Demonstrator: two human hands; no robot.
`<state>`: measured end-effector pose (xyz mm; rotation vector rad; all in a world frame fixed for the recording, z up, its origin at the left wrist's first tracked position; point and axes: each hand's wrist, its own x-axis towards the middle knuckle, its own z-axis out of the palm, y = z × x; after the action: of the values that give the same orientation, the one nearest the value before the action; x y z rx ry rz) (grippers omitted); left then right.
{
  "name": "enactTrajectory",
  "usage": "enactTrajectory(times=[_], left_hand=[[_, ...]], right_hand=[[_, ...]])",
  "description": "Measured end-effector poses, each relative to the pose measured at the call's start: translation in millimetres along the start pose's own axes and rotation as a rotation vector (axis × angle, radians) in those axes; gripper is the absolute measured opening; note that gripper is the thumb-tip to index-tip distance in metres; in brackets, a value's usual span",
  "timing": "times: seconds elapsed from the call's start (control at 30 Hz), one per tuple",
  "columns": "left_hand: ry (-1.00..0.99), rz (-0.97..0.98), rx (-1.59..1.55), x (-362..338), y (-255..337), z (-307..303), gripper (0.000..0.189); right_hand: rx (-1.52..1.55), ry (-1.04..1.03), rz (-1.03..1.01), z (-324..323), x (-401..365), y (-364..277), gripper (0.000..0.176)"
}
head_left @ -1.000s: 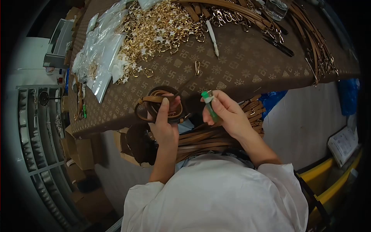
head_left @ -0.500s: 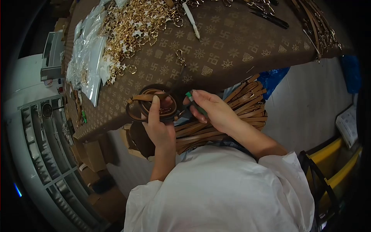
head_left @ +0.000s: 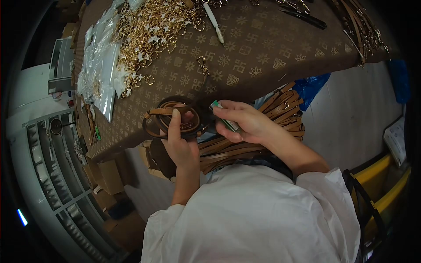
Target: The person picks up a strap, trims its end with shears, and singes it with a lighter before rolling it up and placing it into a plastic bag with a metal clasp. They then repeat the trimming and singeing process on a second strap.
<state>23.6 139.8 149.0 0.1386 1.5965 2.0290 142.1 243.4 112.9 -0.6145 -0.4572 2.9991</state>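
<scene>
My left hand (head_left: pixel 182 147) is closed round a coiled brown leather strap (head_left: pixel 160 111), its thumb pressed across the loops. From the coil, a dark length of strap runs up to a gold swivel clasp (head_left: pixel 202 65) lying on the table. Just to the right, my right hand (head_left: pixel 247 122) grips a small green and white thing (head_left: pixel 230 125) that looks like a lighter. Its green end points toward the coil, and a small gap separates them. Fingers cover part of it. Below both hands lies a big bundle of tan leather straps (head_left: pixel 280 111).
The patterned brown cloth table (head_left: pixel 263 48) carries a heap of gold clasps and chains (head_left: pixel 153 30), plastic bags (head_left: pixel 98 65), a white pen-like tool (head_left: pixel 213 24) and black tweezers (head_left: pixel 305 18). More straps (head_left: pixel 359 26) hang at the right corner. A yellow frame (head_left: pixel 381 193) stands at lower right.
My right hand has turned slightly, so more of the green and white thing shows. My left hand and the coiled strap stay nearly still.
</scene>
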Motion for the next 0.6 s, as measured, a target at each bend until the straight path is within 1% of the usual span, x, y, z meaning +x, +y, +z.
enactTrajectory(times=[0.03,0.07,0.13,0.17,0.23,0.37,0.43,0.53,0.6], left_hand=[[-0.001,0.001,0.000,0,-1,0,0.014],[-0.004,0.011,0.001,0,-1,-1,0.014],[-0.010,0.022,0.002,0,-2,-1,0.013],[-0.019,0.027,0.009,0,-2,-1,0.013],[-0.027,0.031,0.016,-1,-2,-1,0.013],[-0.034,0.045,0.006,0,-3,-1,0.013],[-0.034,0.048,0.002,0,-3,-1,0.013],[-0.024,0.062,0.004,2,-3,-3,0.013],[-0.039,0.029,0.036,3,-3,-6,0.012]], right_hand=[[0.036,-0.054,0.019,-1,2,-1,0.033],[0.036,-0.054,0.019,-1,3,-2,0.033],[0.060,-0.030,0.131,0,7,-2,0.041],[0.060,-0.030,0.129,1,8,-2,0.041],[0.100,0.013,0.212,4,12,0,0.046],[0.060,0.079,0.214,11,17,-3,0.043],[0.101,0.107,0.195,13,20,-2,0.039],[0.044,0.094,0.170,15,20,-4,0.037],[-0.005,0.098,0.156,18,18,-6,0.037]])
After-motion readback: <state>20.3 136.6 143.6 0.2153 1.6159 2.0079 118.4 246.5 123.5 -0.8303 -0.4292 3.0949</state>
